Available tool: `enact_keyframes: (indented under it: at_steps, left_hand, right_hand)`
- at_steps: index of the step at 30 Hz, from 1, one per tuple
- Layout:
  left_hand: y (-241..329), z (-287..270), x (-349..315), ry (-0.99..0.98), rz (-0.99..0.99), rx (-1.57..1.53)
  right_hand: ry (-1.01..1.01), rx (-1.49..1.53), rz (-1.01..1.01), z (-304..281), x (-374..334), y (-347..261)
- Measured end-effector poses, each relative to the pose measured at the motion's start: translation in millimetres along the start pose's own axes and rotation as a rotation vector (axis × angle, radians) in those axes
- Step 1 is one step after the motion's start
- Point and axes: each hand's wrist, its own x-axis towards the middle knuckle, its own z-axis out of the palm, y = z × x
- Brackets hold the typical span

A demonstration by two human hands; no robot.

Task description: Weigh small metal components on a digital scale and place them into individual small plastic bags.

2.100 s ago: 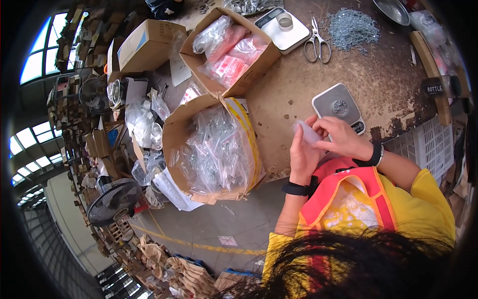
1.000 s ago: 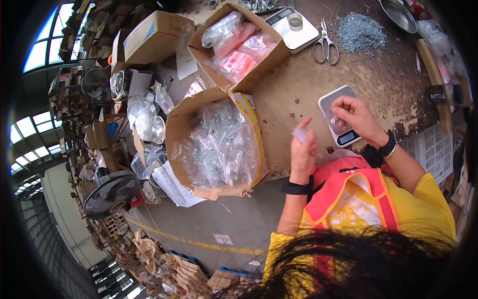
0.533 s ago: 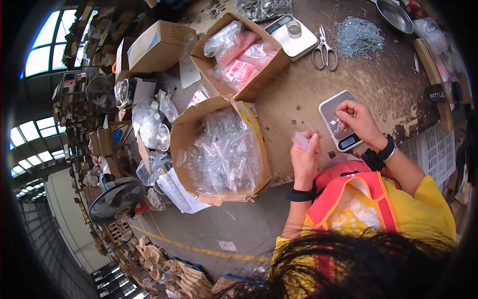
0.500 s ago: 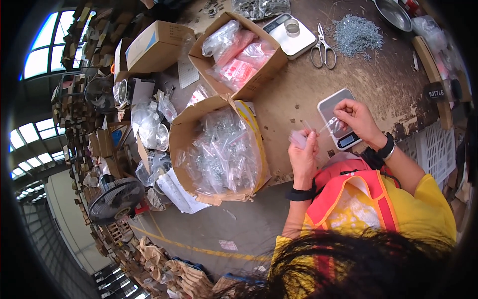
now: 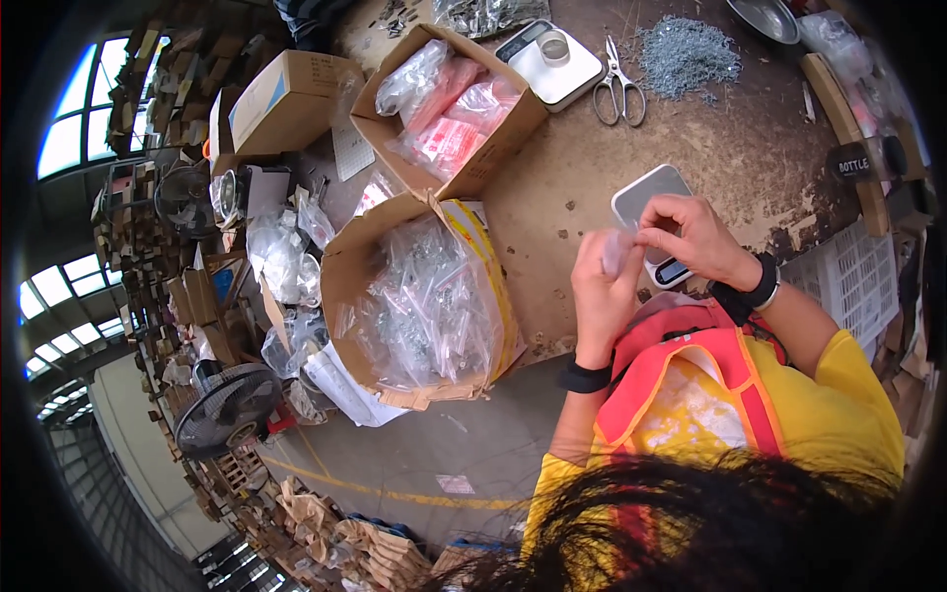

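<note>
Two bare hands are meeting above the near edge of a worn brown table (image 5: 543,212). The left hand (image 5: 602,296) is holding one small, pinkish clear plastic bag (image 5: 618,254) between thumb and fingers. The right hand (image 5: 695,242) is touching the bag's right side, its thumb and fingertips forming a narrow pinch; whether anything is between them, I cannot tell.

Two white scales are resting on the table. The near scale (image 5: 646,187) is sitting close to the near edge, partly hidden by the right hand; the far scale (image 5: 582,84) is sitting toward the far edge, bearing one round metal cup (image 5: 553,45). One pair of scissors (image 5: 618,94) is lying just right of the far scale. Beyond it, one heap of small metal pieces (image 5: 688,61), too many to count, is spreading toward the right edge, where one metal bowl (image 5: 767,18) is lying.

Two open cardboard boxes are standing left of the hands. The nearer box (image 5: 342,281), by the near edge, is holding many clear bags (image 5: 429,306); the farther box (image 5: 508,128), just behind, is holding pink and clear packs (image 5: 452,104).
</note>
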Motion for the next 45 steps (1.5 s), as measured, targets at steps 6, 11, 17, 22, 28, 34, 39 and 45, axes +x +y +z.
enact_keyframes:
  at_steps: [6,11,17,22,28,34,39,45]
  left_hand:
    - [-28.4,-26.0,-14.7,0.388,-0.107,0.110]
    - [-41.7,-47.4,-30.4,0.421,-0.258,0.049]
    - [-57.3,-31.8,-39.5,0.395,-0.293,0.053]
    - [-58.4,-24.5,-36.5,0.377,-0.258,0.117]
    - [-68.8,-31.3,-37.8,0.352,-0.267,0.092]
    - [-62.5,-24.1,-36.5,0.342,-0.270,0.112]
    - [-62.2,-22.5,-38.2,0.319,-0.295,0.093]
    - [-70.8,-23.6,-40.7,0.303,-0.292,0.073]
  right_hand:
    - [-0.071,-0.314,-0.132,-18.5,-10.3,43.4]
    - [0.232,-0.708,-0.092,-52.9,-14.7,81.5]
    - [0.106,-0.738,-0.273,-21.1,-1.1,85.3]
    - [0.127,-0.773,-0.273,-16.6,0.0,95.2]
    - [0.222,-0.824,-0.260,-14.4,-3.0,87.9]
    - [0.232,-0.879,-0.304,-8.9,4.0,93.8]
    - [0.156,-0.818,-0.243,-8.7,4.1,107.9]
    - [0.180,-0.773,-0.296,-9.6,5.3,108.1]
